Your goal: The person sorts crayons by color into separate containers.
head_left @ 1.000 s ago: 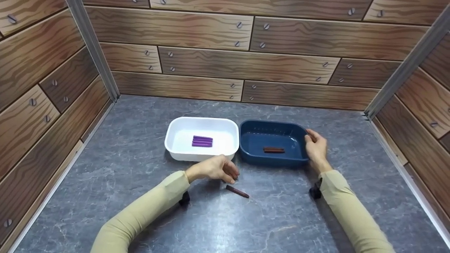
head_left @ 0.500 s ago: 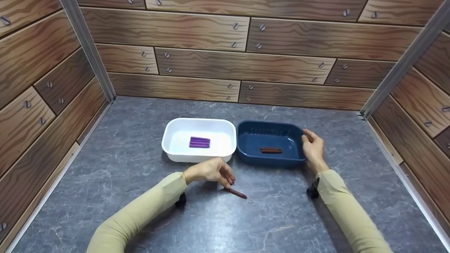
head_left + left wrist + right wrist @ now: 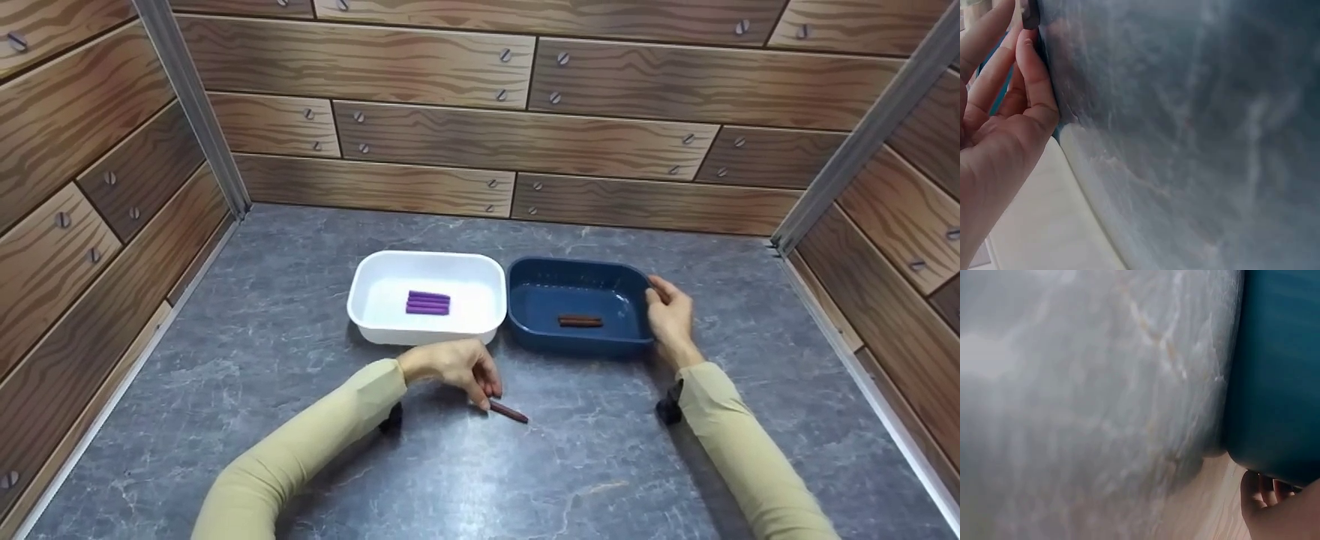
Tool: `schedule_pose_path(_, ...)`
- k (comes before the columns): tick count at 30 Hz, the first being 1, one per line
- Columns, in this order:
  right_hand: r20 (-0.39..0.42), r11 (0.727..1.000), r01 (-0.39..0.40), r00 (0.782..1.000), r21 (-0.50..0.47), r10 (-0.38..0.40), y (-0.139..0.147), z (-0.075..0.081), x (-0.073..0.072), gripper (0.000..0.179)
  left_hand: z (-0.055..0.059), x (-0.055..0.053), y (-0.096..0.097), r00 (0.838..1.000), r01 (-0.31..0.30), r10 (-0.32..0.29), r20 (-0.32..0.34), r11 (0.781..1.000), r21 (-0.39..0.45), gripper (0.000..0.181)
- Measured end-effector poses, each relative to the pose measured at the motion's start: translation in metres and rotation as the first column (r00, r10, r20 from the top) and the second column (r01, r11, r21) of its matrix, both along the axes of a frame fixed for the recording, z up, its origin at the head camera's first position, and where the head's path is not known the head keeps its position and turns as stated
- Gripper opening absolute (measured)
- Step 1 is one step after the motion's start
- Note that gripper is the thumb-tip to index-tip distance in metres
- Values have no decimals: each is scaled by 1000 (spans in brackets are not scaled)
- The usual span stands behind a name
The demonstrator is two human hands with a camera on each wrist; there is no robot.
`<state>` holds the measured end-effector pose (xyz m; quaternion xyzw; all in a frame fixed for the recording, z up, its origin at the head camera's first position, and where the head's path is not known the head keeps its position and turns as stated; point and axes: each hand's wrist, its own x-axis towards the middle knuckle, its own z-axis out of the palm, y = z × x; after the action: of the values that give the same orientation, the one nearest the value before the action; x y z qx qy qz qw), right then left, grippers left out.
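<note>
My left hand (image 3: 456, 367) pinches one end of a brown crayon (image 3: 511, 412) at the table, in front of the gap between two dishes. In the left wrist view the dark crayon end (image 3: 1031, 13) shows at the fingertips. My right hand (image 3: 673, 313) grips the right side of a dark blue rectangular dish (image 3: 581, 345), thumb at the rim; the right wrist view shows its fingers curled under the dish wall (image 3: 1275, 382). Two brown crayons (image 3: 580, 321) lie side by side in the blue dish. Several purple crayons (image 3: 428, 303) lie in a row in the white dish (image 3: 420, 336).
Both dishes stand side by side on a grey marbled tabletop (image 3: 585, 480). Wood-patterned panels (image 3: 420, 135) rise behind and at both sides, joined by grey metal corner posts (image 3: 196, 112). A black wrist mount (image 3: 669, 405) sits under the right sleeve.
The left hand has come down a little onto the brown crayon, and its thumb and fingers have closed on the end. The right hand stays on the blue dish.
</note>
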<state>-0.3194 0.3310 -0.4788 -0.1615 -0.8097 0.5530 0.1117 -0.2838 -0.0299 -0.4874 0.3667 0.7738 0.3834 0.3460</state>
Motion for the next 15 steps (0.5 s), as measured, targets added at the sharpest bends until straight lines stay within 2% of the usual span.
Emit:
schedule_pose_path(3,-8,1000,-1,1000,6,1,0,0,-1,43,1,0,2,999,22,-23,-46,1000,-17,26)
schedule_pose_path(6,-4,1000,-6,1000,18,6,0,1,-2,43,1,0,2,998,22,-24,-61,999,-31,25)
schedule_pose_path(15,-11,1000,-3,1000,2,4,1,-2,0,43,0,2,4,1000,4,-5,-29,1000,-30,23)
